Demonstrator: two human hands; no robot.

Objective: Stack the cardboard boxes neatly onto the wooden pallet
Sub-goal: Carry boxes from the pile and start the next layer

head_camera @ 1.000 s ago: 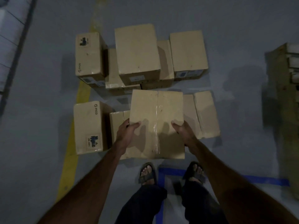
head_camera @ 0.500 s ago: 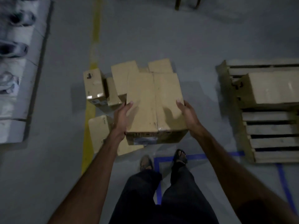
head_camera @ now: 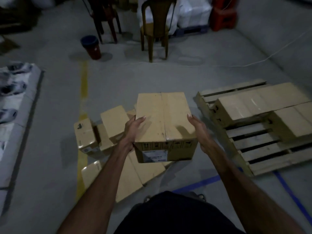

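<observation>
I hold a taped cardboard box (head_camera: 164,119) up in front of me, above the floor. My left hand (head_camera: 133,130) grips its left side and my right hand (head_camera: 198,130) grips its right side. A white label shows on its near face. Below and to the left, several more cardboard boxes (head_camera: 114,122) lie in a loose pile on the floor. The wooden pallet (head_camera: 249,146) lies to the right. Two boxes sit on it: a long one (head_camera: 249,103) at its far side and another (head_camera: 293,120) at the right edge.
A yellow floor line (head_camera: 83,88) runs under the pile and blue tape (head_camera: 199,184) marks the floor near my feet. Two chairs (head_camera: 155,26), a dark bin (head_camera: 91,47) and white sacks stand at the back. A white cable (head_camera: 253,64) crosses the floor. Wrapped goods (head_camera: 15,105) line the left.
I have lifted the box off the pile and raised it. My view has tipped up and turned right, bringing the pallet and the back of the room into sight.
</observation>
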